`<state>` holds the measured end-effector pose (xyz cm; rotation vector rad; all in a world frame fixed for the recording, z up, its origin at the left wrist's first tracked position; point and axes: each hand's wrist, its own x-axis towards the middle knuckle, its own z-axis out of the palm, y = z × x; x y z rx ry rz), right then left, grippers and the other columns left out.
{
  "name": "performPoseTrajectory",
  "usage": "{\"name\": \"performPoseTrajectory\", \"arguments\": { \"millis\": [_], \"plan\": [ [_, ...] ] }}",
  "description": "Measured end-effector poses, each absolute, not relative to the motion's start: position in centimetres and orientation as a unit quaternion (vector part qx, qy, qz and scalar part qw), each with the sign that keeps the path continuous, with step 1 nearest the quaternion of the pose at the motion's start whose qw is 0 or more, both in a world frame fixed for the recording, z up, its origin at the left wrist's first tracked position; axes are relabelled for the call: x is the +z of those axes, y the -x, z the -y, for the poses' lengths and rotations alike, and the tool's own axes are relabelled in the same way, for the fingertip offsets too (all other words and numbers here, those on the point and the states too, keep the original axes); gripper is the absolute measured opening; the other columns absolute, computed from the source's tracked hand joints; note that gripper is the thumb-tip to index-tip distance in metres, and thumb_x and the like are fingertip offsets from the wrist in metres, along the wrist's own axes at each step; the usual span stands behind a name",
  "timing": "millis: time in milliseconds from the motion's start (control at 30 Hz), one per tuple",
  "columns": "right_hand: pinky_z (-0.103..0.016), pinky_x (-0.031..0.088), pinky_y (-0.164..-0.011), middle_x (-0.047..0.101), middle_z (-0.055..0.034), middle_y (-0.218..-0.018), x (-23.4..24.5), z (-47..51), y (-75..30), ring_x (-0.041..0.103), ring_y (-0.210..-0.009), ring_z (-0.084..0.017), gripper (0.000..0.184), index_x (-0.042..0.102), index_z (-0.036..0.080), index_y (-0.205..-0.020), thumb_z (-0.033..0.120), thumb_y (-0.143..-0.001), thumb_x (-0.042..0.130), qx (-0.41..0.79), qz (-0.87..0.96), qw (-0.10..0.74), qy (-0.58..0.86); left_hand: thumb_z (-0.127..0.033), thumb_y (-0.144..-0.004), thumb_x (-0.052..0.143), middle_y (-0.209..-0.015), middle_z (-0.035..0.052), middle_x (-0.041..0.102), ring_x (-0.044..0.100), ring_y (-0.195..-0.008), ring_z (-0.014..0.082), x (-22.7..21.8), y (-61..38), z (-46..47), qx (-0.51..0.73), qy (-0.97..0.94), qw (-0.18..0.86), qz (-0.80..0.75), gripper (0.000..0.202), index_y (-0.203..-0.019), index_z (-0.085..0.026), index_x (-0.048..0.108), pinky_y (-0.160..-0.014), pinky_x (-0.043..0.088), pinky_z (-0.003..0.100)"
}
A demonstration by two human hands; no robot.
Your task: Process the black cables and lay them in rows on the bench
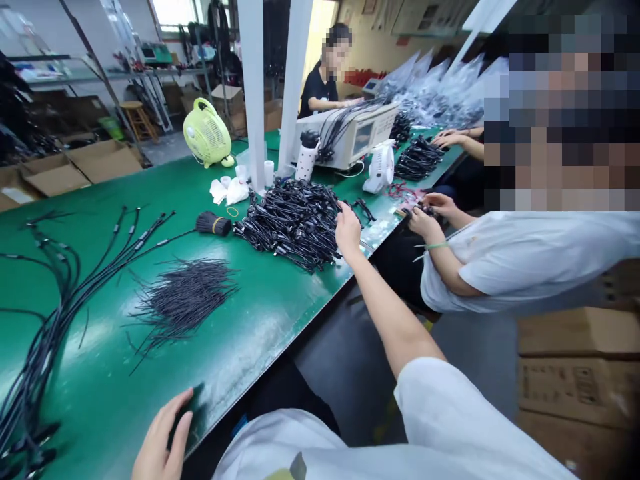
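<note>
My right hand (347, 229) reaches far across to a big pile of black bundled cables (290, 220) on the green table (260, 333); its fingers curl into the pile's right edge. My left hand (163, 440) rests at the table's near edge with fingers laid together over a small dark flat object (193, 420) that I cannot make out. A loose heap of thin black ties (185, 297) lies between the two hands. Long black cables (55, 300) fan out along the left side.
A co-worker in white sits at my right, hands (430, 217) on small parts. Further back sit two more people. A yellow fan (207, 133), white fan (380, 167), test machine (357, 133), white posts (253, 93) and cardboard boxes (575, 373) stand around.
</note>
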<state>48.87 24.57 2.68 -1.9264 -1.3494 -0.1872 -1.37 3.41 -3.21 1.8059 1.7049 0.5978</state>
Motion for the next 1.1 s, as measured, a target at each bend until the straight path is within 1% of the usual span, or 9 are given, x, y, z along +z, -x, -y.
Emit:
{"name": "performPoseTrajectory", "arguments": {
  "millis": [133,267,367,467,633,733,833,1000,1100],
  "plan": [
    [-0.042,0.049,-0.092,0.059,-0.009,-0.114,1.9,-26.4,-50.6,0.059,-0.102,-0.018,0.032,0.058,0.012,-0.116,0.035,-0.095,0.051,-0.049,0.534,0.359,0.764,-0.051,-0.087,0.046,-0.12,0.0045,0.068,0.061,-0.115,0.0282,-2.6,2.6,-2.7,0.232,-0.683,0.258,-0.643,0.038,-0.111,-0.028,0.065,-0.098,0.049,0.045],
    [-0.055,0.03,-0.107,0.053,-0.0229,-0.122,0.7,-22.9,-47.3,0.042,-0.124,-0.03,0.041,0.057,0.003,-0.121,0.028,-0.098,0.033,-0.043,0.541,0.391,0.744,-0.045,-0.09,0.045,-0.12,0.0084,0.067,0.06,-0.114,0.0263,-0.4,6.0,-1.9,0.247,-0.661,0.185,-0.684,0.037,-0.113,-0.023,0.063,-0.101,0.044,0.041],
    [-0.052,0.035,-0.106,0.057,-0.0143,-0.119,0.1,-19.5,-44.0,0.046,-0.122,-0.03,0.036,0.059,0.03,-0.124,0.034,-0.096,0.036,-0.032,0.625,0.441,0.644,-0.041,-0.093,0.043,-0.12,0.0104,0.065,0.058,-0.114,0.0245,1.7,9.4,-3.3,0.257,-0.627,0.101,-0.729,0.037,-0.116,-0.019,0.061,-0.102,0.041,0.038],
    [-0.053,0.04,-0.1,0.063,-0.0097,-0.106,-0.4,-17.2,-39.9,0.053,-0.114,-0.032,0.029,0.064,0.046,-0.109,0.033,-0.093,0.043,0.01,0.687,0.463,0.56,-0.035,-0.095,0.039,-0.123,0.0127,0.062,0.057,-0.114,0.0223,3.3,13.9,-7.6,0.238,-0.58,0.034,-0.778,0.039,-0.122,-0.014,0.056,-0.102,0.04,0.034],
    [-0.05,0.051,-0.086,0.065,-0.008,-0.095,-0.3,-16.3,-32.4,0.063,-0.093,-0.027,0.02,0.067,0.031,-0.095,0.031,-0.092,0.047,0.116,0.778,0.426,0.447,-0.036,-0.089,0.052,-0.123,0.0228,0.059,0.053,-0.114,0.029,3.1,19.2,-15.8,0.115,-0.518,0.074,-0.844,0.044,-0.121,-0.005,0.055,-0.099,0.039,0.038],
    [-0.038,0.055,-0.076,0.064,-0.0087,-0.097,0.1,-16.7,-29.0,0.065,-0.081,-0.02,0.022,0.065,0.022,-0.095,0.029,-0.093,0.045,0.176,0.825,0.369,0.39,-0.031,-0.082,0.063,-0.108,0.0214,0.065,0.058,-0.104,0.0295,2.4,19.6,-18.0,0.129,-0.53,0.099,-0.832,0.033,-0.104,-0.005,0.064,-0.093,0.042,0.037],
    [-0.031,0.055,-0.07,0.065,-0.0081,-0.099,0.6,-17.0,-26.1,0.064,-0.073,-0.015,0.024,0.064,0.022,-0.097,0.025,-0.094,0.041,0.223,0.864,0.288,0.347,-0.023,-0.087,0.054,-0.111,0.0191,0.065,0.058,-0.104,0.0279,2.1,20.0,-17.8,0.157,-0.547,0.095,-0.817,0.028,-0.107,-0.008,0.065,-0.094,0.041,0.037],
    [-0.029,0.054,-0.075,0.065,-0.0065,-0.097,1.6,-18.0,-20.3,0.063,-0.083,-0.015,0.026,0.064,0.021,-0.097,0.015,-0.092,0.039,0.231,0.918,0.199,0.254,-0.023,-0.091,0.043,-0.119,0.0155,0.064,0.055,-0.11,0.0253,2.6,21.1,-16.2,0.22,-0.55,0.084,-0.801,0.033,-0.115,-0.011,0.063,-0.098,0.038,0.036],
    [-0.031,0.054,-0.081,0.064,-0.0074,-0.104,2.7,-18.4,-15.5,0.063,-0.092,-0.016,0.027,0.063,0.02,-0.105,0.015,-0.093,0.039,0.209,0.942,0.169,0.198,-0.024,-0.093,0.037,-0.11,0.0148,0.066,0.06,-0.099,0.0226,3.9,19.7,-15.1,0.26,-0.546,0.09,-0.791,0.036,-0.114,-0.009,0.062,-0.09,0.043,0.033]
  ]
}}
